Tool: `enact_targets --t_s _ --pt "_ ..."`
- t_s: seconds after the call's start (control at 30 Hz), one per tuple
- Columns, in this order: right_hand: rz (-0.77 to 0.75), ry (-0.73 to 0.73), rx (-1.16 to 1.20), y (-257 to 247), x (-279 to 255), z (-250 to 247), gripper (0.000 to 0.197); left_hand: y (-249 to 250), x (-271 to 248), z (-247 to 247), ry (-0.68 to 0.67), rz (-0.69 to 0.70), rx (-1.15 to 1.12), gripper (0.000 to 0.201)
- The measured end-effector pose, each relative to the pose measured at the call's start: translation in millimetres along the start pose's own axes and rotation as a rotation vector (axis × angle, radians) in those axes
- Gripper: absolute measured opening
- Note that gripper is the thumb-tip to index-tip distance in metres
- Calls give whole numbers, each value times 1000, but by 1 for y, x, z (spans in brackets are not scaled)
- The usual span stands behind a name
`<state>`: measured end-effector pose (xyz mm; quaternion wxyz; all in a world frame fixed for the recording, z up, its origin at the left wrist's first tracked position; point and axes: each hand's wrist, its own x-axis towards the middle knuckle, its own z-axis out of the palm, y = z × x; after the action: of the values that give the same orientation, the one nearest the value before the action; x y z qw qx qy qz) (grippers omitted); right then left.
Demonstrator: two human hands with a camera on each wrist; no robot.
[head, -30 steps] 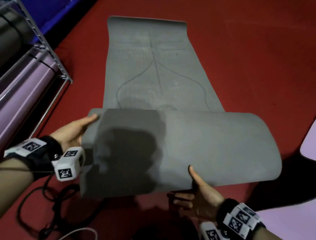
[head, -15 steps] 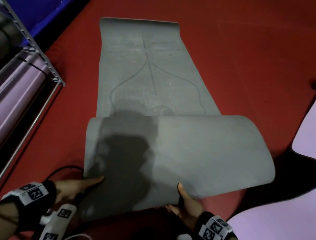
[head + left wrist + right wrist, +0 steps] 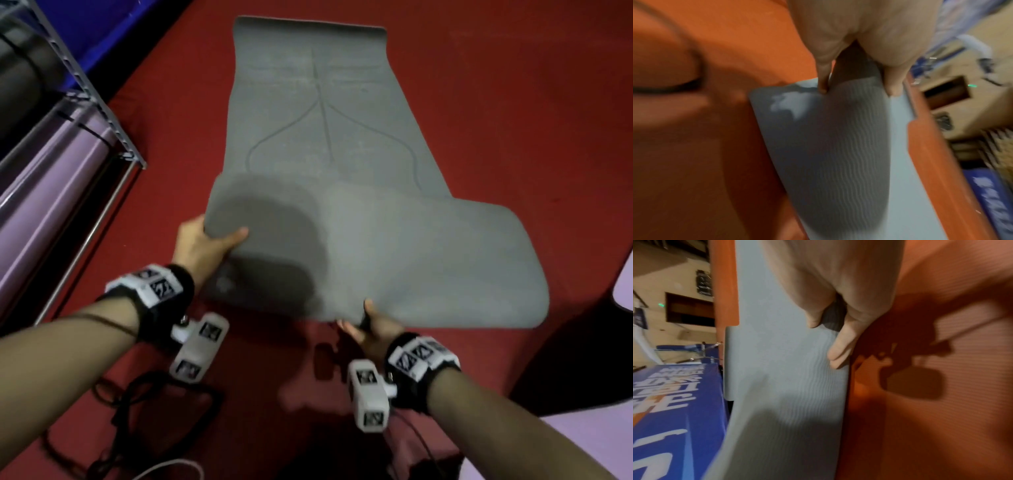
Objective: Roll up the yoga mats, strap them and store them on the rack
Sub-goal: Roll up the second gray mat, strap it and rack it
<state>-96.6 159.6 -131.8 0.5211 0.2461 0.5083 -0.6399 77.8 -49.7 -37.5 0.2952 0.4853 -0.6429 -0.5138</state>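
Note:
A grey yoga mat lies lengthwise on the red floor, its near end folded back into a skewed flap. My left hand grips the flap's left edge, thumb on top and fingers underneath. In the left wrist view the same left hand pinches the ribbed grey mat. My right hand pinches the flap's near edge; in the right wrist view the right hand holds the mat with thumb above and fingers below.
A metal rack stands at the left with a rolled purple mat and a dark roll on it. Black cables lie on the floor near me. A purple mat lies at the right.
My left hand has come up from the flap's near left corner to grip its left edge higher. The flap has shifted and skewed to the right. My right hand keeps its pinch on the near edge.

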Motion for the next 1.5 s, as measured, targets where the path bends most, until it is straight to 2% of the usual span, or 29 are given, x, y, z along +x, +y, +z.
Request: enact_targets --t_s 0.1,0.17,0.23,0.27,0.3,0.33,0.4,0.43,0.5,0.53,0.57,0.63,0.7,0.73,0.8,0.83,0.87,0.9,0.93,0.97,1.03,1.1,1.13,1.2,1.3,1.33,1.37,1.43,1.5 --pt "-43 -142 67 -36 12 39 30 47 40 -6 43 170 -32 34" --pt "-67 -130 -176 -46 6 46 24 56 53 -17 56 235 7 36" --pt "-90 -62 -551 -44 -2 32 18 46 49 -24 47 282 125 39" --pt "-187 -6 -737 -43 -6 21 10 31 42 -30 43 266 198 40" --pt "-362 69 -894 -42 -9 7 6 10 32 -39 37 219 284 39" --pt "-574 174 -1030 -45 -15 -6 16 -19 19 -52 24 144 395 43" --pt "-1035 332 -1091 -58 -36 -19 26 -78 -12 -79 -95 -12 698 57" --pt "-1252 357 -1076 -67 -49 -18 28 -105 -24 -90 -162 -61 824 56" --pt "-1500 297 -1186 -91 -72 -3 48 -124 -41 -97 -223 -113 821 30" --pt "-1496 222 -1308 -106 -76 7 61 -126 -44 -97 -234 -127 784 19" --pt "-1413 158 -1456 -119 -77 19 73 -125 -48 -94 -246 -144 778 14" --pt "-1089 115 -1804 -138 -68 36 98 -125 -51 -92 -326 -201 820 20" --pt "-766 153 -2111 -141 -58 42 109 -121 -47 -96 -353 -263 899 33" --pt "-687 168 -2203 -136 -53 40 111 -116 -43 -100 -283 -286 899 37" --pt "-686 185 -2326 -122 -52 24 121 -101 -28 -112 47 -205 698 50" --pt "-691 183 -2395 -113 -55 12 130 -86 -23 -115 206 -103 598 54" --pt "-666 166 -2473 -103 -61 -2 139 -68 -21 -116 297 5 533 54" --pt "-628 140 -2538 -92 -67 -17 146 -48 -22 -109 305 131 490 54" --pt "-597 106 -2572 -79 -74 -33 148 -29 -27 -97 245 228 485 51" --pt "-570 77 -2570 -65 -82 -45 146 -15 -33 -77 113 303 484 45" --pt "-537 34 -2530 -39 -96 -62 138 -3 -52 -32 -261 359 592 36" --pt "-529 -7 -2493 -31 -103 -69 130 -13 -67 11 -577 277 780 77" --pt "-541 -25 -2450 -35 -104 -68 125 -22 -72 27 -663 195 890 94" --pt "-602 -27 -2376 -53 -102 -60 108 -36 -77 52 -710 157 1079 110" --pt "-787 -64 -2248 -80 -91 -37 67 -34 -77 63 -699 124 1172 110" --pt "-855 -90 -2235 -85 -85 -31 66 -32 -76 64 -732 105 1205 114" --pt "-860 -113 -2257 -89 -78 -25 77 -29 -75 62 -799 95 1249 118" --pt "-676 -147 -2299 -91 -70 -20 106 -23 -72 55 -963 62 1274 117" --pt "-462 -145 -2268 -91 -68 -20 118 -22 -64 42 -1033 -32 1174 111"
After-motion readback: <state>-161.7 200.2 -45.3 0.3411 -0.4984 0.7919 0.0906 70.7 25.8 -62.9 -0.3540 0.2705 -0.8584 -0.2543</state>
